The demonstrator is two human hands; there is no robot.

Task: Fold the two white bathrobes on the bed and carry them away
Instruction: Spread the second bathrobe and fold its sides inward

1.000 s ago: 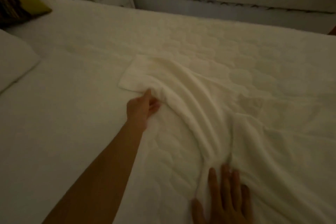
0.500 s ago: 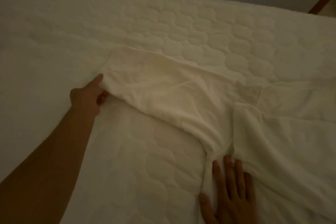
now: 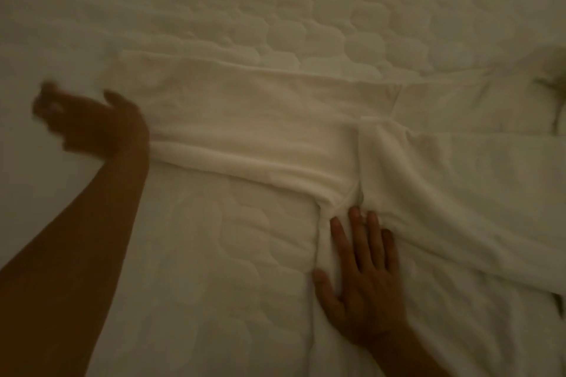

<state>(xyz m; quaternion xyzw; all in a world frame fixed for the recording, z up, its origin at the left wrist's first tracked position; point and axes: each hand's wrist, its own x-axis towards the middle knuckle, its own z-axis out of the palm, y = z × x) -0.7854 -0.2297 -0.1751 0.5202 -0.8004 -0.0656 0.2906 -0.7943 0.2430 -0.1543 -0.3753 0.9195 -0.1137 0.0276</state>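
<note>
A white bathrobe [image 3: 428, 180] lies spread on the quilted bed [image 3: 275, 3]. One of its sleeves [image 3: 245, 131] stretches flat to the left across the middle of the view. My left hand [image 3: 88, 122] is blurred at the sleeve's cuff end, fingers loose and apart with nothing in them. My right hand [image 3: 364, 278] lies flat with fingers spread on the robe's body, just below the bunched armpit folds [image 3: 346, 199]. The robe's right part runs out of view. I cannot make out a second robe.
The white quilted mattress cover fills the whole view, in dim light. A dark fold or gap [image 3: 551, 82] shows at the right edge by the robe's upper part.
My left hand pulled the sleeve out to the left until it lay flat, then let go of the cuff. My right hand stayed pressed on the robe. My view tilted down.
</note>
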